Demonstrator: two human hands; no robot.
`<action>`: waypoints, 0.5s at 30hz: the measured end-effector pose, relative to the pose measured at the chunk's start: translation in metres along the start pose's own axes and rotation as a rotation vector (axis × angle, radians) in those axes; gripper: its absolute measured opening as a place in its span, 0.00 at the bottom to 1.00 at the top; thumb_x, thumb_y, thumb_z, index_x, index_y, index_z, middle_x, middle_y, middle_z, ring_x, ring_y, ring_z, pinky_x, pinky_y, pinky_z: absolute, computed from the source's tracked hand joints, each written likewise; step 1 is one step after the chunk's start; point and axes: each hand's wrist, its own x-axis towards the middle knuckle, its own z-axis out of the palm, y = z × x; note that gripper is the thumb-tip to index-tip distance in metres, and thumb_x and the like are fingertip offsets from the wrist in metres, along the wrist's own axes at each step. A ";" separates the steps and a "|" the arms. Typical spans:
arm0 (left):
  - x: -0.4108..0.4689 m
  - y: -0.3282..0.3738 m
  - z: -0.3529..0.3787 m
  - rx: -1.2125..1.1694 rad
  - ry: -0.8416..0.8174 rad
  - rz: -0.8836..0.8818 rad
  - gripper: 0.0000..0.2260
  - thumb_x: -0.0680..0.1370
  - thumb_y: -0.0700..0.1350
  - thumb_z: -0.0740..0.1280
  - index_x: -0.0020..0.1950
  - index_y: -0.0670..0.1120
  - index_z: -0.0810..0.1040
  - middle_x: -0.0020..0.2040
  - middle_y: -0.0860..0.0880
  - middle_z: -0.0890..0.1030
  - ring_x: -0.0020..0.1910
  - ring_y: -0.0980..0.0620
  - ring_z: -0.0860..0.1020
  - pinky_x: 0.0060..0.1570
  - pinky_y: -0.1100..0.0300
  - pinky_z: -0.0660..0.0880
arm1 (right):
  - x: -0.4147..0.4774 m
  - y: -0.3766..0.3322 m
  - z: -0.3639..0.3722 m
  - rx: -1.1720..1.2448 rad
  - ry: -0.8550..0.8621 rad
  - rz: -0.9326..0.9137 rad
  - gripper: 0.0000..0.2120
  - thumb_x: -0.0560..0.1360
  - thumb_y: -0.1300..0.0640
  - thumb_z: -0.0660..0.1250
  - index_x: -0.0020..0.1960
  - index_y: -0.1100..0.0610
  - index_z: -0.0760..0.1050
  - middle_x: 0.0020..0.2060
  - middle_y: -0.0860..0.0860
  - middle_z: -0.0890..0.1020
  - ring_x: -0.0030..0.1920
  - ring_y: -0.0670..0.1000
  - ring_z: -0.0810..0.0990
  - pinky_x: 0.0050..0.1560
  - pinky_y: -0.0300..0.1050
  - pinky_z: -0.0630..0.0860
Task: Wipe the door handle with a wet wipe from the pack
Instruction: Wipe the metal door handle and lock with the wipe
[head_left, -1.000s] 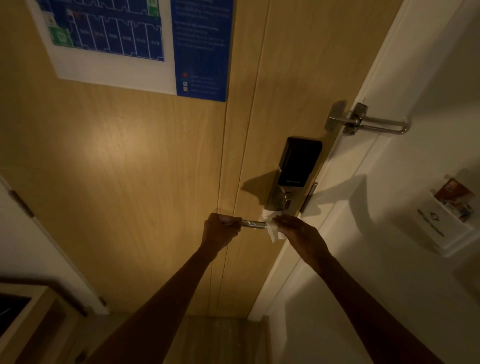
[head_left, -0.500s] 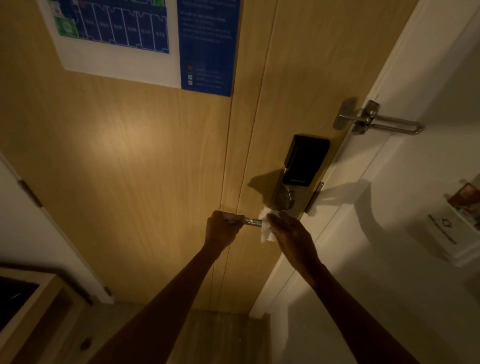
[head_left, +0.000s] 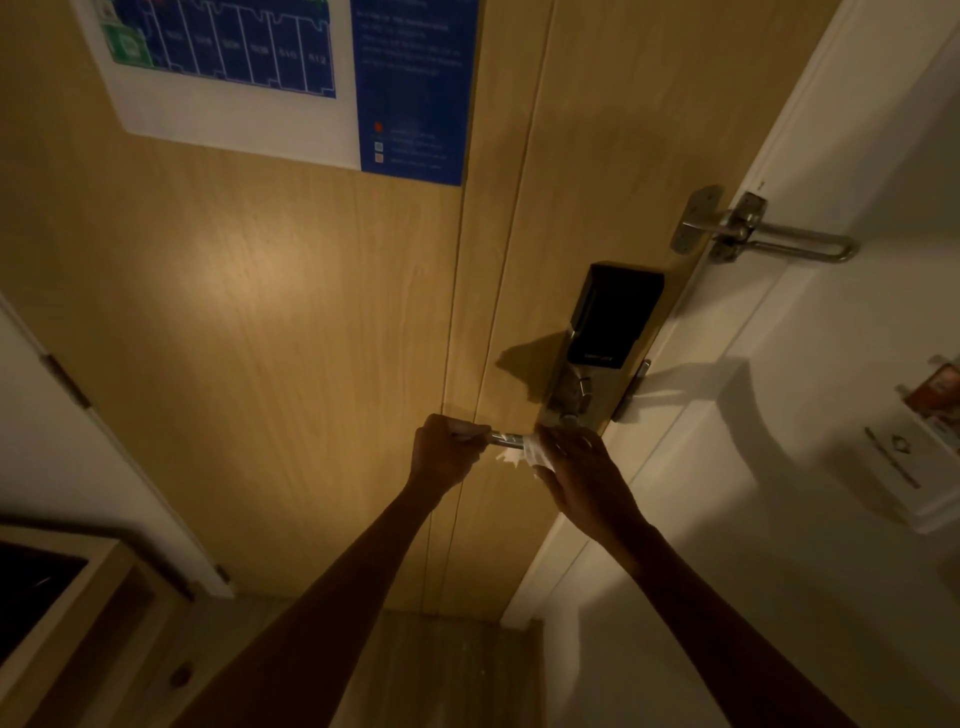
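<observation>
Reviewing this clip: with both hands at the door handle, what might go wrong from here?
The left hand grips the free end of the door handle, so that part may go unwiped. The right hand bunches the wet wipe close to the electronic lock, so moisture might reach it.
</observation>
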 end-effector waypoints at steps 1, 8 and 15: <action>0.000 0.000 0.000 0.001 0.006 -0.006 0.06 0.73 0.39 0.73 0.48 0.41 0.86 0.39 0.42 0.85 0.34 0.52 0.81 0.35 0.64 0.78 | 0.002 -0.002 -0.002 0.018 0.019 0.007 0.20 0.76 0.54 0.70 0.65 0.58 0.74 0.56 0.53 0.83 0.59 0.53 0.80 0.63 0.49 0.76; -0.002 0.000 -0.002 0.058 0.002 0.036 0.07 0.74 0.39 0.72 0.50 0.40 0.85 0.40 0.41 0.85 0.37 0.49 0.82 0.39 0.60 0.79 | 0.009 0.018 -0.014 0.005 0.009 -0.071 0.17 0.70 0.55 0.73 0.57 0.49 0.77 0.48 0.47 0.84 0.53 0.49 0.81 0.51 0.37 0.75; -0.001 0.003 0.001 0.097 0.006 0.058 0.07 0.74 0.38 0.71 0.50 0.38 0.85 0.42 0.41 0.86 0.40 0.46 0.84 0.44 0.56 0.81 | 0.011 -0.003 0.019 -0.022 0.064 -0.050 0.24 0.70 0.58 0.74 0.65 0.56 0.75 0.58 0.54 0.82 0.61 0.55 0.79 0.60 0.51 0.78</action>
